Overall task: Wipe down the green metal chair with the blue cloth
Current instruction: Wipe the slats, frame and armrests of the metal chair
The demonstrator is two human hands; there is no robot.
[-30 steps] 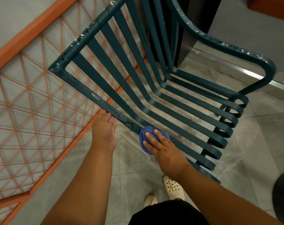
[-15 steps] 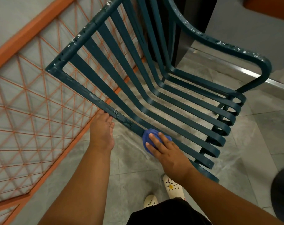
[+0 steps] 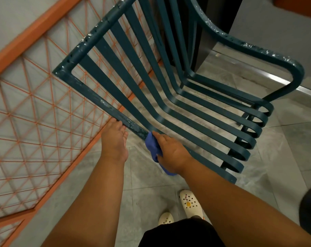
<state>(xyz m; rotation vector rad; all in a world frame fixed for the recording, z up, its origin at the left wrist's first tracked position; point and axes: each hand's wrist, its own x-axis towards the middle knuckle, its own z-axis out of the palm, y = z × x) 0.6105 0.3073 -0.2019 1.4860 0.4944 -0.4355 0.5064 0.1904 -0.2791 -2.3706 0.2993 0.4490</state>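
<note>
The green metal chair point(image 3: 169, 97) is tilted toward me, its slatted back and seat facing up. My left hand point(image 3: 114, 139) grips the near side rail from below, fingers curled under the bar. My right hand point(image 3: 172, 152) presses the bunched blue cloth point(image 3: 153, 147) against the same rail just right of the left hand, where the rail meets the seat. Part of the cloth hangs below my palm. Wet streaks show on the rail between the hands.
An orange lattice railing point(image 3: 35, 122) runs close along the left. A dark pillar point(image 3: 213, 24) and a metal floor strip point(image 3: 258, 72) lie behind the chair. Grey tiled floor point(image 3: 147, 184) lies below, with my two white clogs point(image 3: 190, 204) near the bottom.
My right hand turned and slid the cloth slightly left along the rail, closer to the left hand, with the cloth now trailing below the palm. The left hand kept its grip.
</note>
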